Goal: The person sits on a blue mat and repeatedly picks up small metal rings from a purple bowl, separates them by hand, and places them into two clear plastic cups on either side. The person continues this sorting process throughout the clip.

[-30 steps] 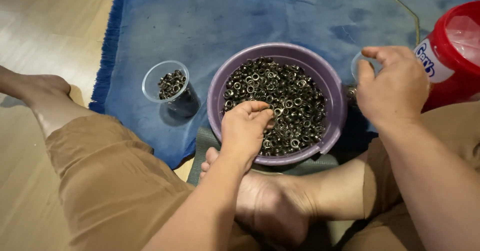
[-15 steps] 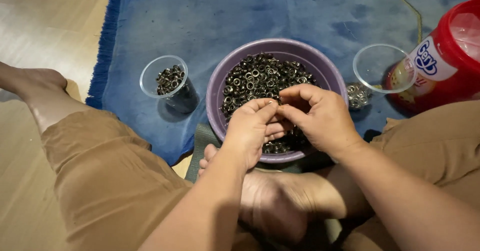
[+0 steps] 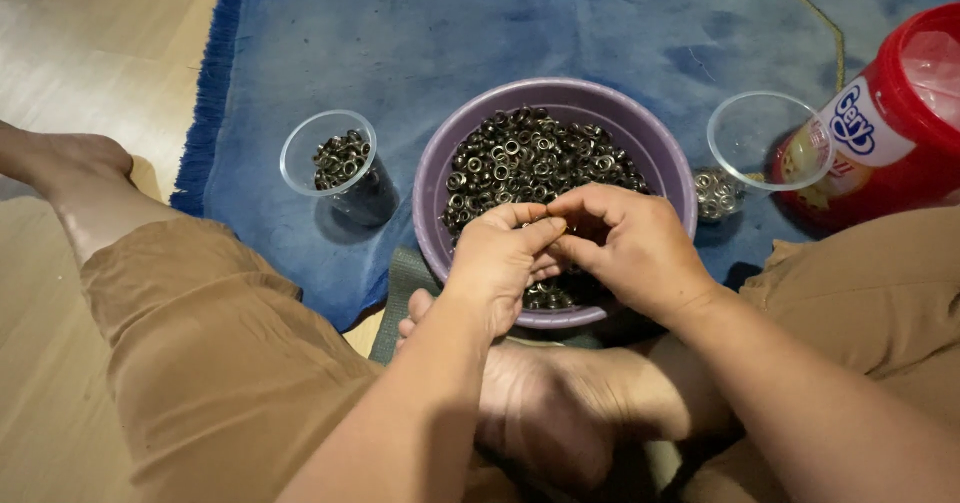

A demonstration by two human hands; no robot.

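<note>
Together, both hands (image 3: 500,263) (image 3: 635,248) pinch small dark metal eyelets (image 3: 520,158) over purple bowl (image 3: 440,173).

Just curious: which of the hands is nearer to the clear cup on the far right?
Right. The right hand is over the purple bowl, closer to that cup; the left hand sits farther away.

Soft, even indoor light, sharply rendered

A pale sheen is being cast on the wooden floor (image 3: 90,53) at upper left; short soft shadows are being thrown beneath the clear cup (image 3: 330,163). Edges are being bent slightly by the wide lens; the lower frame is being dimmed.
</note>
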